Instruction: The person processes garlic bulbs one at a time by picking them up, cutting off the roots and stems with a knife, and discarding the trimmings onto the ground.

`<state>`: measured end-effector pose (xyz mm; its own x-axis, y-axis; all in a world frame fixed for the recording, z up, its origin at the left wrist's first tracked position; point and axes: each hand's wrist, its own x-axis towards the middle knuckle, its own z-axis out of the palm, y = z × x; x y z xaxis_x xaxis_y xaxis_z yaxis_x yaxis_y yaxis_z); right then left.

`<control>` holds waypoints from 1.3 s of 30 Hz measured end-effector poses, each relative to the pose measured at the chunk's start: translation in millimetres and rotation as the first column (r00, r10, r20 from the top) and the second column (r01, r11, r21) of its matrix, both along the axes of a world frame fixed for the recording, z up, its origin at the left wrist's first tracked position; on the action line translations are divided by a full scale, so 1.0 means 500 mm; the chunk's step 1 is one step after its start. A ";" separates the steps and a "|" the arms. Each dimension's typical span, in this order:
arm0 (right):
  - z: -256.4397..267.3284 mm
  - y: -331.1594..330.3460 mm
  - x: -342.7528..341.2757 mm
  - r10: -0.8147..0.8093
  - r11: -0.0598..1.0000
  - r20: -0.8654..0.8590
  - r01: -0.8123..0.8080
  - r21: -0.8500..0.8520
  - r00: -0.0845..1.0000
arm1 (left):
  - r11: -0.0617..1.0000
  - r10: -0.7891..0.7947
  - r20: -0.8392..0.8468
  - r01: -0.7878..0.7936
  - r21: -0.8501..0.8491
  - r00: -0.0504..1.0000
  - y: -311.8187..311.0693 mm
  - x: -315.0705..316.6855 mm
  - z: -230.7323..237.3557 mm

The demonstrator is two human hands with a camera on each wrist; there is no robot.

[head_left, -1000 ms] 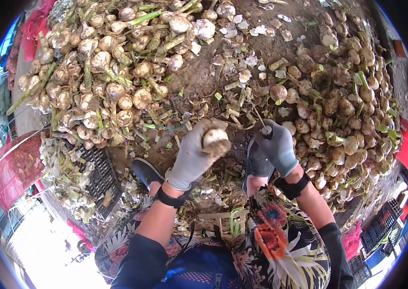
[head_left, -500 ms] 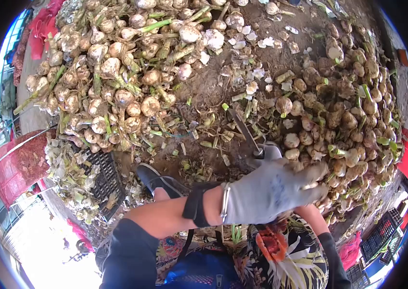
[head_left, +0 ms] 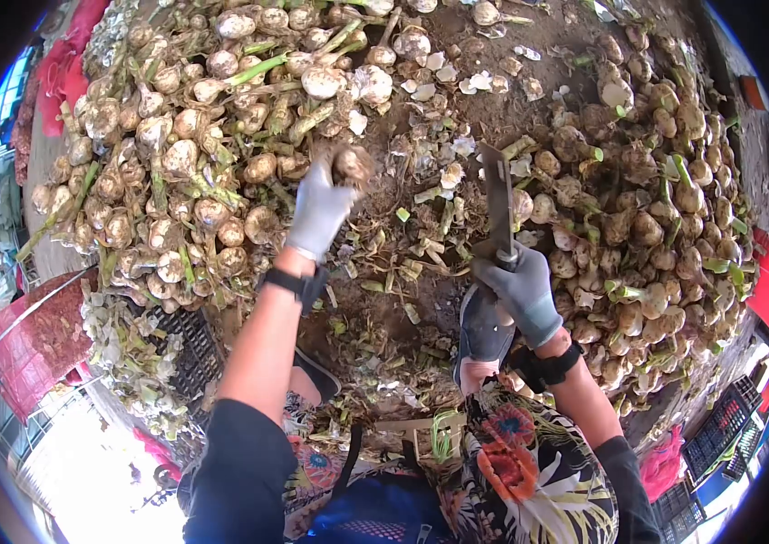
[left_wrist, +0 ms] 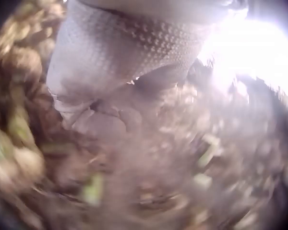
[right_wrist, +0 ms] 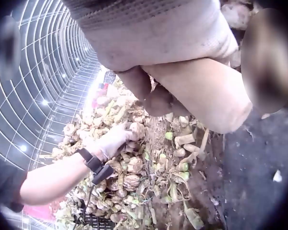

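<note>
Grey-white gloves cover both hands. At the inner edge of the left heap of garlic, my left hand (head_left: 319,213) holds a soil-stained garlic bulb (head_left: 353,168), its outline blurred by motion. In the right wrist view, that left hand (right_wrist: 110,143) reaches over the heap with fingers at a bulb (right_wrist: 136,130). My right hand (head_left: 522,286) grips a knife by its handle, and the broad dark blade (head_left: 499,195) points away from me, beside the right heap. The left wrist view is badly smeared and shows mainly the glove (left_wrist: 120,52).
Garlic with long stalks (head_left: 180,156) is heaped at left; short-trimmed garlic (head_left: 647,227) is heaped at right. Cut stalks and peelings (head_left: 425,245) litter the soil between. A black crate (head_left: 189,349) with scraps stands lower left. A shoe (head_left: 484,326) is below the right hand.
My left hand held a bulb near the knife, then swung right across my right arm to the right heap. Now it is back at the left heap with a bulb. The right hand keeps the knife.
</note>
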<state>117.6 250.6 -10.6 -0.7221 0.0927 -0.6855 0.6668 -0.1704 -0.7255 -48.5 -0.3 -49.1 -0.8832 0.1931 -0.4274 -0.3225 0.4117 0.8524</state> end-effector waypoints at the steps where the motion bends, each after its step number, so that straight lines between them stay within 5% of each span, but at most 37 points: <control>1: 0.003 -0.008 -0.007 0.036 0.999 -0.054 -0.033 0.042 0.998 | 0.988 0.033 0.175 -0.059 0.145 0.984 0.019 0.025 0.056; 2: 0.002 -0.018 -0.010 0.036 0.999 -0.053 -0.033 0.042 0.998 | 0.951 0.041 0.348 -0.143 0.274 0.937 0.035 0.055 0.107; 4: -0.002 -0.044 -0.013 0.313 0.864 -0.194 -0.193 0.465 0.930 | 0.879 0.008 0.295 -0.147 0.453 0.956 0.041 0.122 0.106; 6: 0.018 -0.051 -0.021 0.412 0.801 -0.234 -0.228 0.553 0.880 | 0.849 -0.038 0.383 -0.172 0.500 0.923 0.051 0.161 0.129; 8: 0.028 -0.055 -0.027 0.727 0.454 -0.143 -0.314 0.834 0.672 | 0.894 0.026 0.301 -0.157 0.420 0.953 0.030 0.218 0.097; 9: 0.043 -0.060 -0.029 0.755 0.398 -0.083 -0.355 0.846 0.650 | 0.894 0.030 0.300 -0.160 0.418 0.954 0.016 0.238 0.088; 12: 0.069 -0.071 -0.022 0.759 0.411 -0.071 -0.392 0.823 0.648 | 0.877 0.074 0.421 -0.259 0.404 0.904 0.007 0.259 0.081; 14: 0.077 -0.084 -0.012 0.762 0.406 -0.068 -0.392 0.826 0.644 | 0.990 -0.142 -0.129 0.141 -0.017 0.981 0.013 0.263 0.076; 22: 0.069 -0.085 0.006 0.722 0.415 -0.081 -0.336 0.846 0.688 | 0.992 0.016 0.015 -0.018 0.123 1.000 0.024 0.302 0.105; 24: 0.062 -0.084 0.010 0.703 0.470 -0.127 -0.323 0.822 0.700 | 0.982 0.109 -0.072 -0.096 0.161 0.991 0.028 0.317 0.096; 26: 0.075 -0.086 0.011 0.712 0.469 -0.120 -0.341 0.815 0.691 | 1.000 0.006 -0.133 -0.004 0.022 0.991 0.029 0.314 0.117; 28: 0.075 -0.083 0.005 0.723 0.469 -0.120 -0.355 0.809 0.680 | 0.967 0.191 -0.026 -0.184 0.177 0.981 0.036 0.313 0.137; 29: 0.066 -0.075 0.000 0.707 0.499 -0.144 -0.345 0.795 0.692 | 0.968 0.191 -0.022 -0.185 0.172 0.981 0.036 0.306 0.147; 31: 0.054 -0.074 0.002 0.671 0.529 -0.153 -0.323 0.785 0.726 | 0.999 -0.005 -0.278 -0.010 -0.050 0.961 0.042 0.278 0.164; 34: 0.062 -0.078 0.008 0.704 0.554 -0.174 -0.379 0.741 0.689 | 0.982 0.156 -0.198 -0.130 0.138 0.968 0.032 0.293 0.153; 35: 0.064 -0.082 0.009 0.711 0.558 -0.182 -0.389 0.733 0.679 | 0.997 0.005 -0.349 -0.031 -0.070 0.937 0.015 0.294 0.148; 38: 0.065 -0.075 0.004 0.665 0.633 -0.261 -0.342 0.695 0.700 | 1.000 -0.018 -0.157 0.019 0.001 0.987 0.015 0.275 0.210; 39: 0.049 -0.066 0.005 0.596 0.608 -0.054 -0.406 0.683 0.801 | 0.989 -0.085 -0.292 0.047 -0.137 0.953 0.024 0.262 0.227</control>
<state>120.2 217.7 14.0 -0.9175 -0.0137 -0.3974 0.2849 0.6746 -0.6810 82.7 11.9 64.4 -0.9609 0.2165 -0.1729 -0.0315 0.5347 0.8445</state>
